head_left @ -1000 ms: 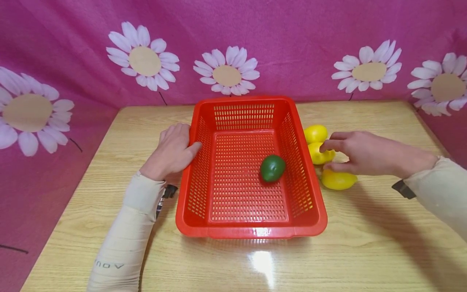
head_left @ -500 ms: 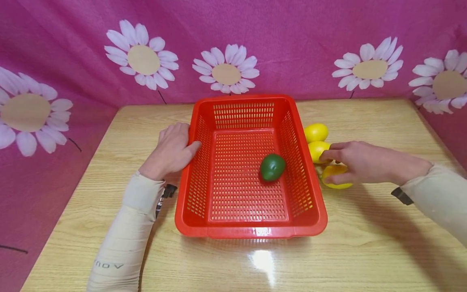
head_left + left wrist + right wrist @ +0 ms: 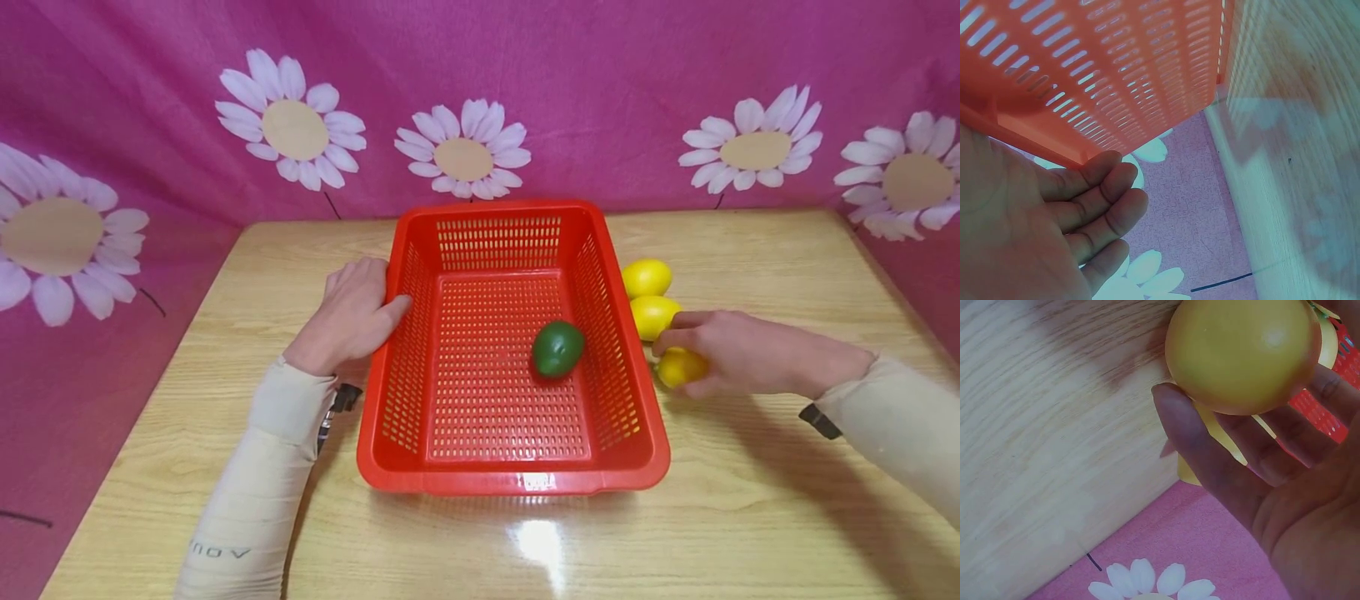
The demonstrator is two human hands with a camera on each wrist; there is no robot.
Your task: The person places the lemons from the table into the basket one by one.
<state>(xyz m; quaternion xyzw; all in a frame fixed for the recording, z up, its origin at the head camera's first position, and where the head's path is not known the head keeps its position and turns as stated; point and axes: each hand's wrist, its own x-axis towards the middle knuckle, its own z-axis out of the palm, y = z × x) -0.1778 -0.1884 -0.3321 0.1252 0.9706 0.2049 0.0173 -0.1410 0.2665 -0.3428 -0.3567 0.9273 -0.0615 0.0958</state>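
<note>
A red perforated plastic basket (image 3: 512,482) stands on the wooden table, with a dark green avocado (image 3: 558,349) lying inside toward its right wall. My left hand (image 3: 348,318) holds the basket's left rim, thumb hooked over the edge; in the left wrist view its fingers (image 3: 1110,206) lie outside, under the rim. To the right of the basket, my right hand (image 3: 753,354) grips the nearest yellow lemon (image 3: 681,367). The right wrist view shows the thumb on one side of this lemon (image 3: 1241,353) and fingers on the other.
Two more lemons, a middle one (image 3: 654,317) and a far one (image 3: 647,277), lie in a row along the basket's right side. A pink cloth (image 3: 600,100) with white daisies hangs behind the wooden table (image 3: 465,558) and at its sides.
My right hand has moved toward me from above the middle lemon to the nearest one, and its fingers have closed round it. That lemon has turned slightly. The left hand stays on the rim.
</note>
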